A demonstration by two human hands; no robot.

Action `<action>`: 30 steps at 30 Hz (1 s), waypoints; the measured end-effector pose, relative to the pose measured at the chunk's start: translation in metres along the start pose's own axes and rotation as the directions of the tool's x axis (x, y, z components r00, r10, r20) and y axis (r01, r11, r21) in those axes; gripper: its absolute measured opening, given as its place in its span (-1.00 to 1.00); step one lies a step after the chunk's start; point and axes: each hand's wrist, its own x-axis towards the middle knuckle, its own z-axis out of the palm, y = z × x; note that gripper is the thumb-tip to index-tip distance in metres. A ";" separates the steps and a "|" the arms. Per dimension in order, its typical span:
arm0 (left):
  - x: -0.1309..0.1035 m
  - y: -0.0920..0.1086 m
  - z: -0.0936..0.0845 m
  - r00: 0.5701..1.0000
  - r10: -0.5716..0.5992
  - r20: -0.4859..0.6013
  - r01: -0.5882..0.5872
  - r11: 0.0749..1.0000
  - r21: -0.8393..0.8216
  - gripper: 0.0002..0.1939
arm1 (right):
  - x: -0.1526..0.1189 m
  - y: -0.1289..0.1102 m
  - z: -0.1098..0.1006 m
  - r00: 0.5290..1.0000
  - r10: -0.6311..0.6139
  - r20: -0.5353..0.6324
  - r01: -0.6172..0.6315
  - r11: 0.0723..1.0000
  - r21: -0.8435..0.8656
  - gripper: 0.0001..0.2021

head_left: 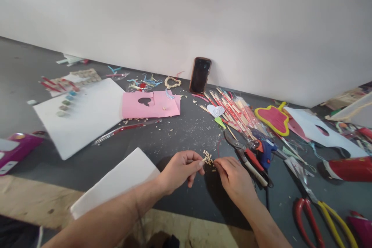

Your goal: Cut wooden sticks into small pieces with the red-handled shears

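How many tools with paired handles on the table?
2: a pliers-like cutter to the right of the right hand, beside the blue glue gun; red-and-yellow-handled scissors at lower right. Clutter at the right edge may hide more.

A small heap of cut wooden stick pieces (208, 157) lies well apart from the smartphone (200, 74), on its near side and slightly to the right. The pieces are short, slender and pale cream, lying flat at mixed angles, some touching or crossing. One short pale stick (204, 159) is held pinched, only its tip showing, on the smartphone's near side too. A stray piece (214, 170) lies farther from the smartphone than the heap.
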 end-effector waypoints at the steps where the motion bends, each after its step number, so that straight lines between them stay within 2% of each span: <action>1: 0.000 0.000 0.000 1.000 0.006 -0.004 -0.006 1.000 -0.005 -0.71 | 0.000 -0.001 0.001 1.000 0.000 0.004 0.000 1.000 -0.004 -0.82; 6: -0.001 0.001 0.000 1.000 0.016 -0.010 -0.016 1.000 -0.016 -0.72 | 0.000 -0.006 -0.002 1.000 0.019 -0.005 -0.019 0.999 -0.029 -0.80; 11: -0.005 0.005 0.001 1.000 0.011 -0.011 -0.011 1.000 -0.013 -0.73 | -0.005 -0.014 -0.027 0.999 0.036 0.004 -0.035 0.995 -0.089 -0.80; 14: -0.005 0.004 0.001 1.000 0.018 -0.008 -0.018 1.000 -0.002 -0.73 | -0.011 -0.004 -0.047 0.999 0.053 0.010 -0.051 0.984 -0.169 -0.81; 17: -0.005 0.003 0.001 1.000 0.024 0.002 -0.024 1.000 0.006 -0.73 | -0.020 0.019 -0.060 0.995 0.085 -0.044 -0.094 0.953 -0.289 -0.83; 21: -0.004 0.001 0.002 0.999 0.033 0.010 -0.033 0.999 0.010 -0.73 | -0.028 0.044 -0.057 0.991 0.086 -0.107 -0.123 0.902 -0.413 -0.86; 24: -0.003 0.000 0.001 0.999 0.042 0.007 -0.042 0.999 -0.004 -0.74 | -0.028 0.047 -0.047 0.986 0.085 -0.145 -0.141 0.886 -0.442 -0.84; 30: -0.001 -0.003 -0.001 0.998 0.061 0.007 -0.061 0.998 0.001 -0.74 | -0.020 0.046 -0.042 0.967 0.116 -0.228 -0.190 0.923 -0.334 -0.85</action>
